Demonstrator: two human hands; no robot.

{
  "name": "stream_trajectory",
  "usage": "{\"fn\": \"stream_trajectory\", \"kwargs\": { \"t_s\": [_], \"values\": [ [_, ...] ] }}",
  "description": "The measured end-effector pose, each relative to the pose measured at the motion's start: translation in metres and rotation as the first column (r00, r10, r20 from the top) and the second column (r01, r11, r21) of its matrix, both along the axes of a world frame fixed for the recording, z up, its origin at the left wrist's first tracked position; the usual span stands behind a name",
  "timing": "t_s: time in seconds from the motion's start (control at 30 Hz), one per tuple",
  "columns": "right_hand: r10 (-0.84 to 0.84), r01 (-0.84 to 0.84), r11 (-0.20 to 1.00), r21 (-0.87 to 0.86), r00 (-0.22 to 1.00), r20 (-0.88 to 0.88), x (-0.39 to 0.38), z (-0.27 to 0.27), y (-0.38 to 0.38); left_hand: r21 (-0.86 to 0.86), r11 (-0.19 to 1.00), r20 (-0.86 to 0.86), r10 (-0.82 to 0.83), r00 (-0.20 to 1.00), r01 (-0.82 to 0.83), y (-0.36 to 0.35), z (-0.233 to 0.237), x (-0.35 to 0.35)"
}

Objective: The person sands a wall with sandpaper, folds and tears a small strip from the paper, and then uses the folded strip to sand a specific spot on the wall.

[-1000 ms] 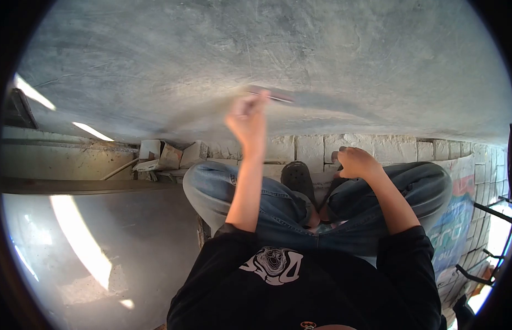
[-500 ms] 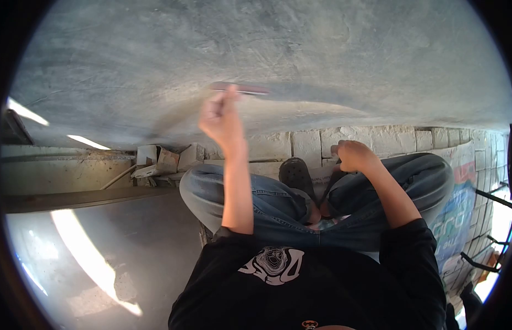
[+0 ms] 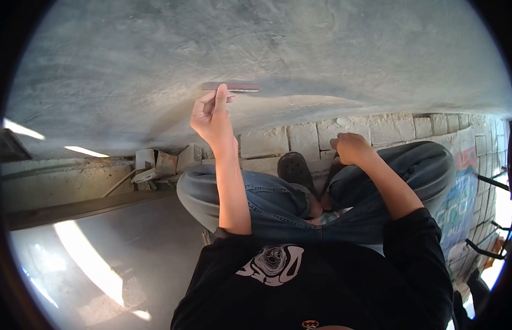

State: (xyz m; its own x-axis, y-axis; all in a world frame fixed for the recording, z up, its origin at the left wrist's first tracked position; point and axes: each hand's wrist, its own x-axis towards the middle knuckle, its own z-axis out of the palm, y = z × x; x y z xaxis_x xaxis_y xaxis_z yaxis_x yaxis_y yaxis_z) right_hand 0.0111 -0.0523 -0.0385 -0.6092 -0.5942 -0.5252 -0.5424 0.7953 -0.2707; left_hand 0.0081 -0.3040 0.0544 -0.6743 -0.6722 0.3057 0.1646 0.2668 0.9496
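Note:
My left hand [image 3: 213,118] pinches a thin, flat reddish-brown strip [image 3: 242,87] between thumb and fingers. The strip lies roughly level against a large grey, scuffed surface [image 3: 322,49], beside a raised, lighter ridge in it. Over my lower leg, near the dark shoes, my right hand [image 3: 352,148] is closed with its fingers curled. Whatever it may hold is hidden under the fingers.
Pale bricks [image 3: 303,138] run along the lower edge of the grey surface. Broken blocks [image 3: 167,164] lie to the left. A shiny grey panel [image 3: 157,247] is at the lower left, and a printed sheet [image 3: 457,209] covers bricks at the right.
My left hand has shifted slightly left with the strip, which now looks sharper. My right hand stays closed at nearly the same place, and the view has moved a little.

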Motion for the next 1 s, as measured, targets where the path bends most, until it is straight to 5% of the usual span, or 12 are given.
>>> {"fn": "stream_trajectory", "kwargs": {
  "t_s": [0.13, 0.2, 0.3, 0.37, 0.43, 0.5, 0.63, 0.7, 0.77, 0.83, 1.0],
  "values": [
    [0.032, -0.032, 0.999, 0.014, 0.998, -0.054, 0.000, -0.019, -0.017, 0.039, 0.995, 0.071, -0.092, 0.993, 0.090, 0.027, -0.040, -0.001],
    [0.134, -0.133, 0.976, -0.170, 0.991, -0.004, 0.005, -0.028, -0.022, 0.040, 0.988, 0.105, -0.156, 0.982, 0.152, 0.041, -0.056, -0.001],
    [0.155, -0.127, 0.968, -0.218, 0.981, 0.117, 0.009, -0.023, -0.016, 0.116, 0.979, 0.119, -0.181, 0.976, 0.168, 0.047, -0.054, -0.003],
    [0.109, -0.097, 0.986, -0.136, 0.990, 0.087, 0.007, -0.018, -0.008, 0.010, 0.997, 0.157, -0.075, 0.985, 0.075, 0.029, -0.019, 0.003],
    [0.059, -0.056, 0.997, -0.056, 0.996, 0.061, 0.006, -0.016, -0.003, 0.104, 0.994, -0.090, -0.005, 0.996, 0.015, 0.001, -0.002, 0.001],
    [0.020, -0.021, 0.996, 0.085, 1.000, 0.019, 0.002, -0.016, -0.004, 0.119, 0.993, -0.059, 0.004, 0.998, 0.003, -0.001, -0.001, 0.004],
    [0.055, -0.055, 0.998, 0.009, 0.998, 0.019, 0.003, -0.021, -0.014, 0.173, 0.985, 0.038, 0.001, 0.999, -0.008, 0.002, 0.002, 0.005],
    [0.083, -0.077, 0.992, -0.098, 0.994, 0.064, 0.008, -0.022, -0.016, 0.151, 0.988, 0.098, -0.057, 0.994, 0.042, 0.007, 0.004, 0.006],
    [0.080, -0.073, 0.992, -0.098, 0.994, 0.073, 0.011, -0.021, -0.017, 0.137, 0.986, 0.163, -0.116, 0.980, 0.094, 0.008, 0.004, 0.005],
    [0.083, -0.075, 0.993, -0.095, 0.993, 0.085, 0.012, -0.020, -0.016, -0.050, 0.986, 0.160, -0.149, 0.976, 0.158, 0.007, 0.002, 0.005],
    [0.071, -0.070, 0.997, -0.028, 0.997, 0.028, 0.009, -0.021, -0.015, -0.081, 0.981, 0.217, -0.153, 0.964, 0.174, 0.002, 0.001, 0.005]
  ]
}}
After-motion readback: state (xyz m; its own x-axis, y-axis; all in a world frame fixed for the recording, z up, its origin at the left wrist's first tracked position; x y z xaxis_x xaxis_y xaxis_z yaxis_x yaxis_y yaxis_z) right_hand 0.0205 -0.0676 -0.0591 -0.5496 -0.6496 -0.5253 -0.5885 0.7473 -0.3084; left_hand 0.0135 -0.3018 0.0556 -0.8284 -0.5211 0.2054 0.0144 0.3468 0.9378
